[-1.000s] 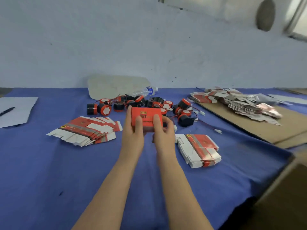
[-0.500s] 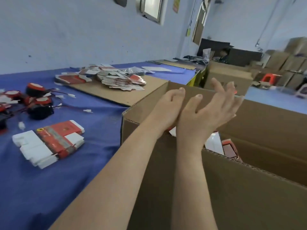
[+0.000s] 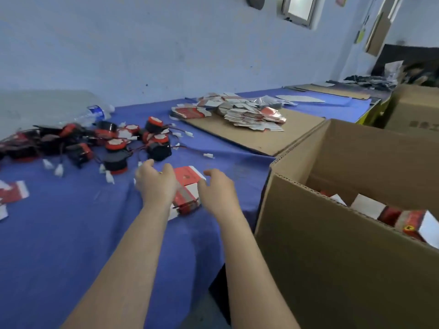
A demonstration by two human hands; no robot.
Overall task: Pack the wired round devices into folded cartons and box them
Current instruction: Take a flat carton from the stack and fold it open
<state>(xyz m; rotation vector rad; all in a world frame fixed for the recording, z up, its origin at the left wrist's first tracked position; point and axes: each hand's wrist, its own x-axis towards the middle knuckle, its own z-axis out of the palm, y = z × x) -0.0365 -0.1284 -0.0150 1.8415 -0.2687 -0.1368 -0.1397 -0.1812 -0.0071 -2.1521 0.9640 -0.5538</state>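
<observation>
A stack of flat red-and-white cartons lies on the blue cloth in front of me. My left hand hovers over its left side and my right hand over its right side; both have loosely curled fingers and hold nothing. Whether they touch the stack I cannot tell. A pile of black-and-red round devices with red wires and white plugs lies behind the stack. The big cardboard box stands at the right, with packed red cartons inside.
A cardboard sheet at the back carries a heap of flat cartons. A plastic bottle lies by the wall. More flat cartons sit at the left edge. Further boxes stand at the far right.
A second ago both hands held a closed red carton over the table. Then they opened above the big box. Now they have come back empty over the flat carton stack.
</observation>
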